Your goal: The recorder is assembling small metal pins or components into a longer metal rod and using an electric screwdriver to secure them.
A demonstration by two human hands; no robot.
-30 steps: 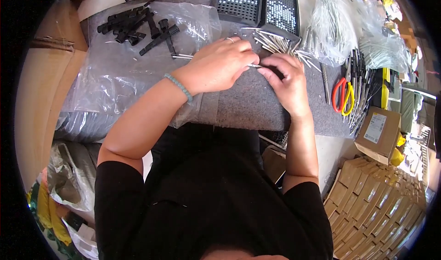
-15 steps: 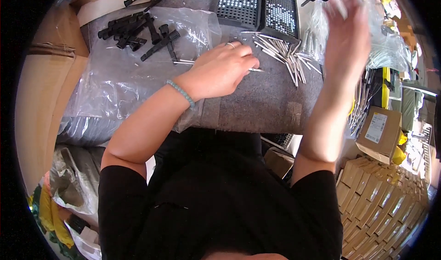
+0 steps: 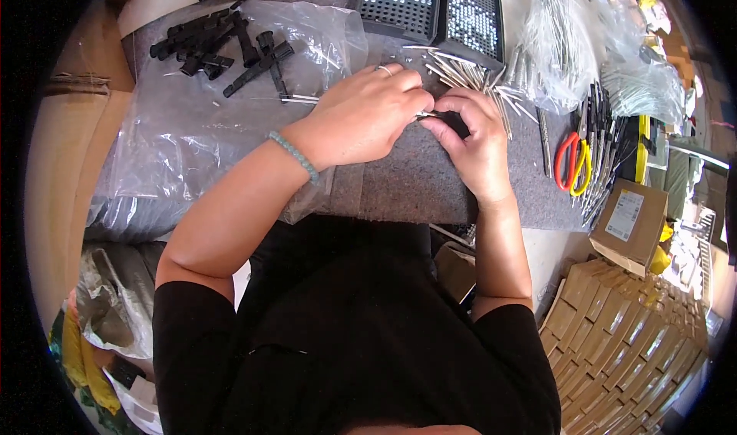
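Presently both hands meet over the grey felt mat [image 3: 414,181] on the table. Left hand [image 3: 361,116]: fingers curled down, grip closed on a thin metal pin [image 3: 424,115] whose end shows between the two hands. A ring sits on one finger and a green bead bracelet [image 3: 295,155] on the wrist. Right hand [image 3: 472,139]: fingers bent, tips pinched against the same pin and against a small black part [image 3: 458,122], mostly hidden under the fingers; its exact shape cannot be told.

Just beyond the hands, a loose heap of like metal pins [image 3: 468,74] lies on the mat. Farther off stand two black perforated trays [image 3: 434,9], side by side. At far left, black plastic rods [image 3: 223,47] lie on a clear plastic bag [image 3: 192,135]. At right, orange-handled scissors [image 3: 572,158] lie beside a row of slim tools. A cardboard box [image 3: 629,216] lies near right, off the mat.
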